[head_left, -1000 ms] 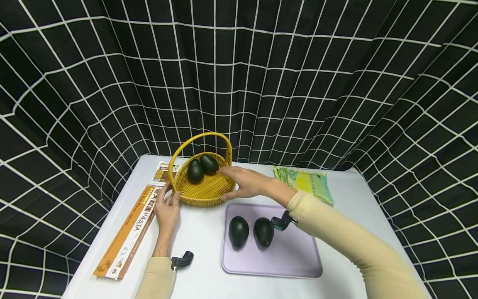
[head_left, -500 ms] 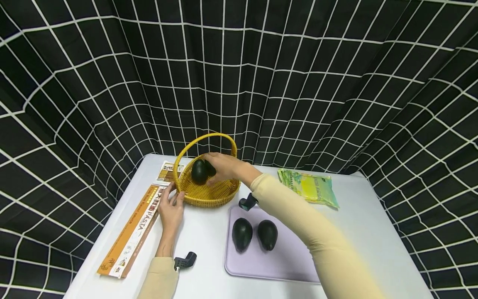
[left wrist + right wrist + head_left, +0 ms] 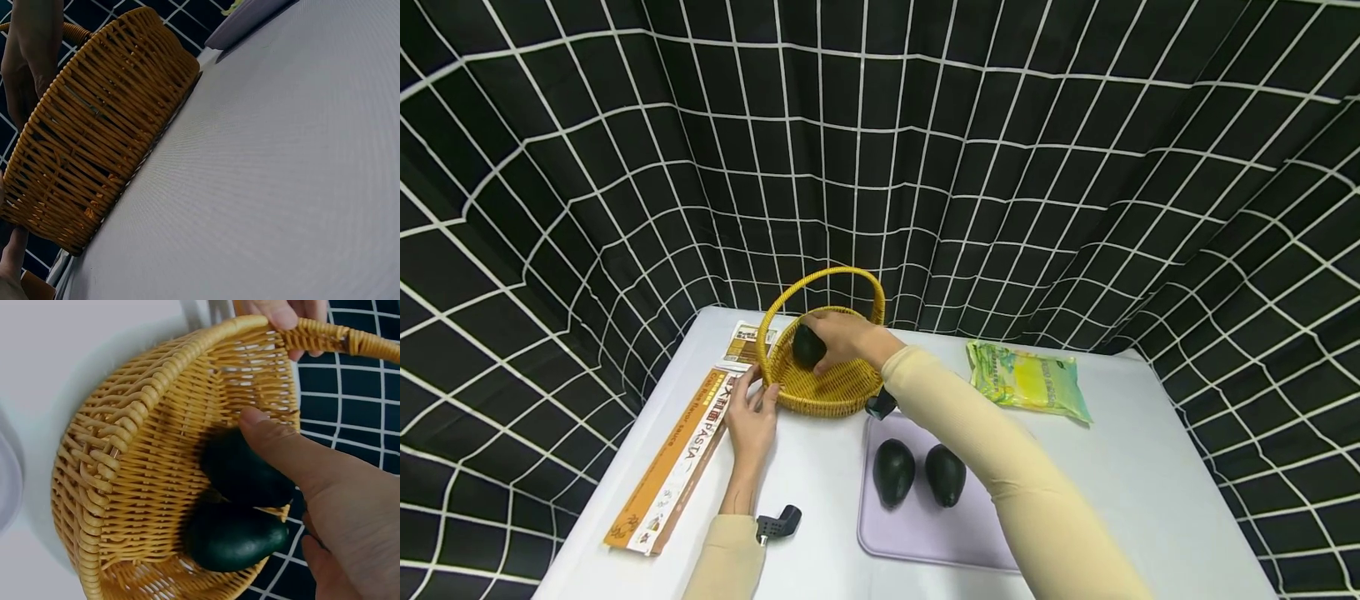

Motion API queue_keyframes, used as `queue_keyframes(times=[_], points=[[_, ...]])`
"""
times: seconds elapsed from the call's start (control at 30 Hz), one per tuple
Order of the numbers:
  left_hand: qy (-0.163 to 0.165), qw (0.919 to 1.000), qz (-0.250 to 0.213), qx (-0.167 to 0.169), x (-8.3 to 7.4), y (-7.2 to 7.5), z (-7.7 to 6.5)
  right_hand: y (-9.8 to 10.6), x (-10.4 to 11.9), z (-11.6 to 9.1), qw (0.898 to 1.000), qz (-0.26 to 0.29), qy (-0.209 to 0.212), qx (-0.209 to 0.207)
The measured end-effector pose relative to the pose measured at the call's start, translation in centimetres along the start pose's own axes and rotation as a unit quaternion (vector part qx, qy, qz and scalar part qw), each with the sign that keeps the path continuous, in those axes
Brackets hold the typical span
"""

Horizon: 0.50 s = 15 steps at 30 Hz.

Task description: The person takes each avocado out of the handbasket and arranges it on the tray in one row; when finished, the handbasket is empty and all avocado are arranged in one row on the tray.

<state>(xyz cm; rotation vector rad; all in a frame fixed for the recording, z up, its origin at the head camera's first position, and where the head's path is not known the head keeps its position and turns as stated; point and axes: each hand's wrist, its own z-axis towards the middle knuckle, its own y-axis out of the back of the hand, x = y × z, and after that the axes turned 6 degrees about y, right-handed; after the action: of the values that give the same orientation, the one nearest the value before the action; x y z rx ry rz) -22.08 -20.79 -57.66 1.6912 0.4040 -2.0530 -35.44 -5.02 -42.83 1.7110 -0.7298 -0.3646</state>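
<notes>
A yellow wicker basket (image 3: pixel 820 398) with a tall arched handle stands at the back of the table. My left hand (image 3: pixel 751 421) holds its left rim by the foot of the handle, thumb over the edge. Reaching inside, my right hand (image 3: pixel 844 335) grips a dark green avocado (image 3: pixel 244 469); the thumb lies across it, and the other fingers are mostly hidden behind. A second avocado (image 3: pixel 234 537) lies against it in the basket, visible in the right wrist view. Two more avocados, one left (image 3: pixel 893 472) and one right (image 3: pixel 945 475), lie on a lilac tray (image 3: pixel 917 542).
Left of the basket lies a long orange-and-white pasta pack (image 3: pixel 673 467), with a small brown-and-white packet (image 3: pixel 743 346) behind it. A green-yellow bag (image 3: pixel 1030 379) lies at the back right. A black grid curtain (image 3: pixel 925 167) hangs behind the table.
My right hand has moved left from the basket's right rim into it and taken hold of an avocado. My left hand stays at the rim. The head view has shifted slightly.
</notes>
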Motion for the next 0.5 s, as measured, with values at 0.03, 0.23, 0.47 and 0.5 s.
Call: queue_keyframes(times=[0.03,0.23,0.47,0.5], points=[[0.0,1.0,0.001,0.0,0.0,0.0,0.0,-0.1,0.1,0.1,1.0,-0.005,-0.002,0.004],[0.003,1.0,0.001,0.008,0.2,0.1,0.0,-0.8,0.3,0.6,0.999,-0.034,-0.007,0.039],[0.004,0.9999,-0.006,0.01,0.1,0.1,0.0,-1.4,0.2,0.9,0.999,-0.021,-0.001,0.041],[0.004,0.9999,-0.006,0.011,0.1,0.1,0.1,-1.4,0.2,0.9,0.999,-0.015,0.0,0.041]])
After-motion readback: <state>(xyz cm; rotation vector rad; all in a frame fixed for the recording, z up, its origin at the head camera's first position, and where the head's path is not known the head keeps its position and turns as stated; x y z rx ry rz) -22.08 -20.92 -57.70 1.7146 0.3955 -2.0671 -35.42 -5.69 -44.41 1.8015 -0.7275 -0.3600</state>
